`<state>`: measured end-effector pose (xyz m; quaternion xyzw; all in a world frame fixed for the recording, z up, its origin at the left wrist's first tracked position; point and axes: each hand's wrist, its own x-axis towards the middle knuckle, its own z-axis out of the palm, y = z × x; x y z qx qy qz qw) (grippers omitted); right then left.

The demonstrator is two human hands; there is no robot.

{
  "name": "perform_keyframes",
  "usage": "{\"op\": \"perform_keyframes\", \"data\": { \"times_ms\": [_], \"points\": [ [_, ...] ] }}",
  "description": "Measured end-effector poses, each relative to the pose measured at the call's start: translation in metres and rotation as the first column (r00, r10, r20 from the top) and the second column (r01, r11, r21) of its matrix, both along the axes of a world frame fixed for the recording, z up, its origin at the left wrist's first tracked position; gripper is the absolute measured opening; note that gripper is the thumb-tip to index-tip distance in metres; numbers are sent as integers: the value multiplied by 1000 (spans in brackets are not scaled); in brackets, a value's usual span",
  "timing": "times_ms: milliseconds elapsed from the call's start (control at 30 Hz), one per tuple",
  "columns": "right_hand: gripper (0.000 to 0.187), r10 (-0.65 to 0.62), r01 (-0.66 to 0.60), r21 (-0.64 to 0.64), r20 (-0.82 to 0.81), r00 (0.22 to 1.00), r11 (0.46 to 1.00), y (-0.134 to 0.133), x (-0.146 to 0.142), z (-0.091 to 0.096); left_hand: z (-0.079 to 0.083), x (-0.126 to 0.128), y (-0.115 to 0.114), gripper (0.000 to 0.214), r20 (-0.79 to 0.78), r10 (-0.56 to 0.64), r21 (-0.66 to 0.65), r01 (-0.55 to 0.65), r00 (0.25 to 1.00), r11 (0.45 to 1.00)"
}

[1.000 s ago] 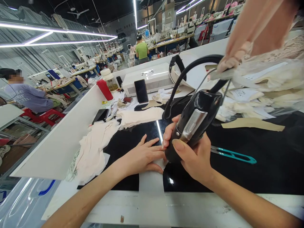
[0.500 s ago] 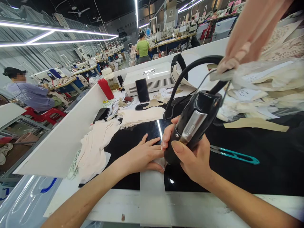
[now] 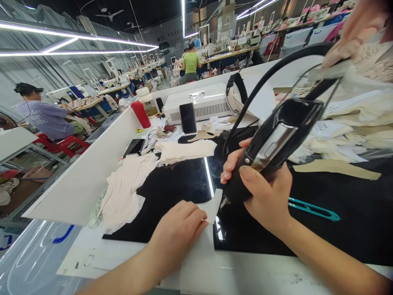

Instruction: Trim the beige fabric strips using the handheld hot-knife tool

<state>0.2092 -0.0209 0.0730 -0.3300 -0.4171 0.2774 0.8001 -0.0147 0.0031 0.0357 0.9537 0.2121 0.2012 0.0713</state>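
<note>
My right hand point(image 3: 267, 196) is wrapped round a black corded hand tool point(image 3: 276, 139) with a silver switch panel; its lower end points down at the black glossy board point(image 3: 172, 184). The tool's exact kind does not show. Left of the tool tip, my left hand point(image 3: 181, 223) is closed, thumb and fingers pinching a thin pale fabric strip point(image 3: 212, 208). A short end of the strip sticks up between hand and tool. Teal thread snips point(image 3: 316, 209) lie to the right, partly behind my right wrist.
Cream fabric pieces point(image 3: 123, 184) are piled on the left. Behind them stand a phone point(image 3: 187, 117), a red bottle point(image 3: 141, 114) and a white metal box point(image 3: 199, 102). A pinkish cloth tie point(image 3: 346, 41) holds the thick cable point(image 3: 260, 86). Bagged fabric point(image 3: 353, 123) heaps up at right.
My left hand, spread flat on the strip before, has curled into a pinch and drawn back toward me, bringing up the strip's end. The tool has moved right and tilted more.
</note>
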Motion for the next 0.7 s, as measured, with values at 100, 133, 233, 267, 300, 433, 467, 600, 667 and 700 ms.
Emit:
{"op": "perform_keyframes", "data": {
  "times_ms": [100,133,233,267,300,433,467,600,667,700],
  "points": [
    [46,-2,2,-8,18,1000,1000,3,3,-1,-10,2,-18,20,-30,-6,92,9,1000,996],
    [46,-2,2,-12,25,1000,1000,4,3,-1,-12,2,-20,20,-42,-1,115,5,999,993],
    [44,1,-1,-16,42,999,1000,3,4,-1,-12,-1,-11,31,-67,-7,153,17,998,988],
    [42,5,-4,-17,42,999,1000,2,4,0,-10,-4,-5,33,-73,-34,156,45,997,987],
    [41,9,-9,-20,40,999,1000,1,4,0,-8,-7,1,32,-82,-73,156,85,994,984],
    [39,21,-20,-44,33,999,999,-3,4,1,-4,-19,25,26,-125,-256,123,271,958,955],
    [41,24,-23,-48,31,999,999,-4,3,1,-4,-21,29,25,-123,-281,104,294,952,950],
    [47,53,-51,-63,26,998,997,-9,2,-1,-10,-20,38,29,-65,-290,13,291,955,957],
    [46,67,-64,-70,36,997,995,-12,3,-1,-12,-13,42,37,-35,-250,-22,250,967,968],
    [46,73,-70,-71,41,996,995,-14,3,-2,-13,-9,44,41,-24,-224,-34,224,974,974]
  ]
}}
